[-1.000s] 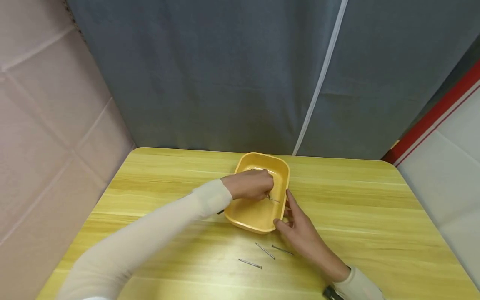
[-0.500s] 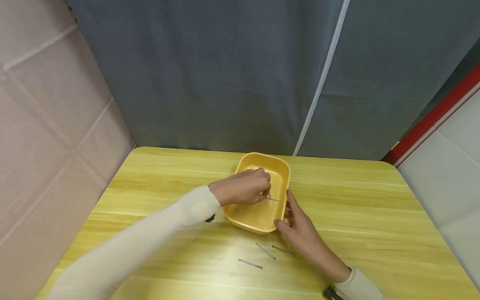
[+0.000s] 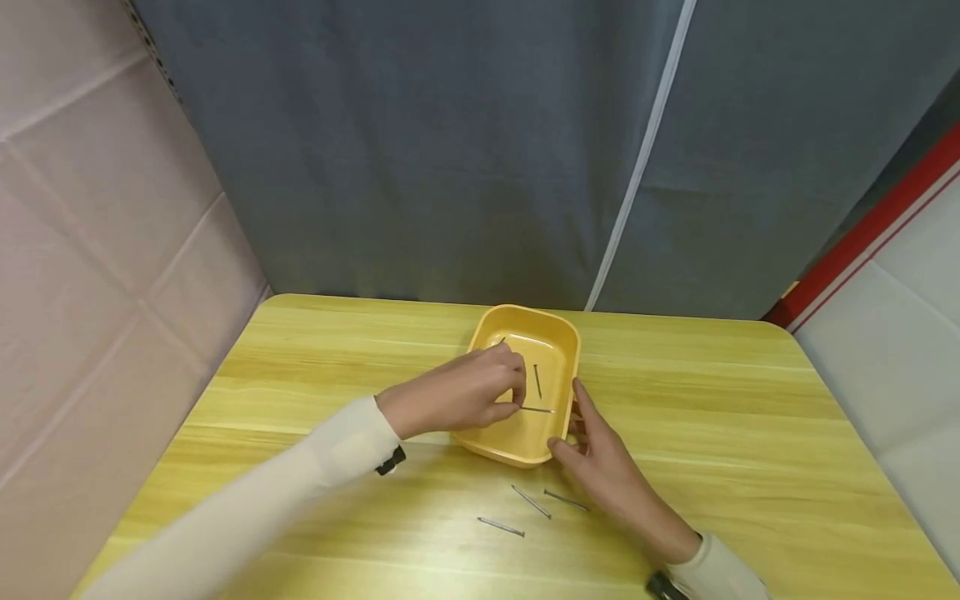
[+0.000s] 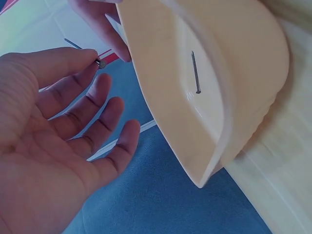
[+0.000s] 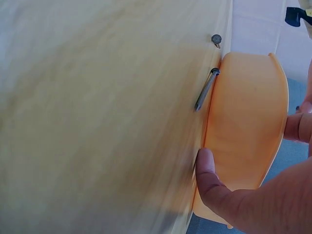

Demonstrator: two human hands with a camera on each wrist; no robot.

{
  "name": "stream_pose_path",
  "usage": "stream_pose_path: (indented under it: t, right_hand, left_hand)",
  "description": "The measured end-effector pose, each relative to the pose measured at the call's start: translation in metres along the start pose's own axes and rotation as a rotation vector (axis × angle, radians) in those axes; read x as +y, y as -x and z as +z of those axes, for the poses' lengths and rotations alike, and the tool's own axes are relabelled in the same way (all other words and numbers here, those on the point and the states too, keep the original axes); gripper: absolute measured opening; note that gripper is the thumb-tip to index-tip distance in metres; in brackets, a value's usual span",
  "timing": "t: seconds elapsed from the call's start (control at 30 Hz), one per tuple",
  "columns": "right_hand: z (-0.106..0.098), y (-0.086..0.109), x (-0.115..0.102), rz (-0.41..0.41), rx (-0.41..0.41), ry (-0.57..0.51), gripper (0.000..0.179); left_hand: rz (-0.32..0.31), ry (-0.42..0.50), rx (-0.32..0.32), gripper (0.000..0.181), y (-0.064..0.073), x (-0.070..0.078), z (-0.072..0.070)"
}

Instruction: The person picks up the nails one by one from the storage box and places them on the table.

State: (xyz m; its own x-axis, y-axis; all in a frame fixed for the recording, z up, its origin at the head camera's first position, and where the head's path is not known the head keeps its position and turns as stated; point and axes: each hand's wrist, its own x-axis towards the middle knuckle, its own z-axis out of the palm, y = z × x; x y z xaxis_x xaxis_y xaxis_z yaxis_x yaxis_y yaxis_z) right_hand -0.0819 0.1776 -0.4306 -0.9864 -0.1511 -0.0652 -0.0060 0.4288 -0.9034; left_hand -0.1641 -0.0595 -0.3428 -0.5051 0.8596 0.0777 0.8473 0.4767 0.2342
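Note:
My left hand [image 3: 457, 392] is over the yellow plastic tray [image 3: 510, 454], pinching a nail [image 3: 538, 410] between thumb and forefinger. In the left wrist view that pinched nail [image 4: 73, 44] sticks out past the thumb tip, and the other fingers of the left hand [image 4: 58, 126] are loosely bent. Inside the tray lies another nail [image 3: 537, 381]; the end of one more [image 3: 502, 340] shows beyond the knuckles, the remainder hidden. The right hand [image 3: 600, 458] grips the tray's right side. Its thumb [image 5: 207, 170] rests against the outer wall in the right wrist view.
Three loose nails lie on the wooden table [image 3: 712, 467] in front of the tray: a left one [image 3: 501, 527], a middle one [image 3: 531, 502] and a right one [image 3: 566, 500]. A grey curtain [image 3: 420, 167] hangs behind the table's back edge.
The left hand has drawn back to the left and toward me with the pinched nail, uncovering a nail on the tray floor. The right hand and the tray stay in place.

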Motion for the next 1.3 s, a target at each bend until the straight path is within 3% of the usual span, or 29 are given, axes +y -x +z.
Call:
stream_pose_path:
  t: [0.3,0.6,0.87,1.3]
  right_hand:
    - [-0.001,-0.001,0.0,0.006,0.007,0.022,0.095]
    - [-0.003,-0.001,0.002,-0.004,0.019,0.052,0.094]
    - [-0.003,-0.001,0.005,-0.03,0.01,0.034,0.095]
    - [-0.004,-0.001,0.004,-0.019,0.016,0.057,0.094]
  left_hand:
    - [0.03,0.051,0.049,0.005,0.021,0.011,0.004]
    - [0.081,0.05,0.072,0.005,0.033,0.024,0.011]
    - [0.068,0.05,0.078,0.004,0.046,0.03,0.02]
    - [0.053,0.122,0.022,0.004,0.071,0.043,0.031]
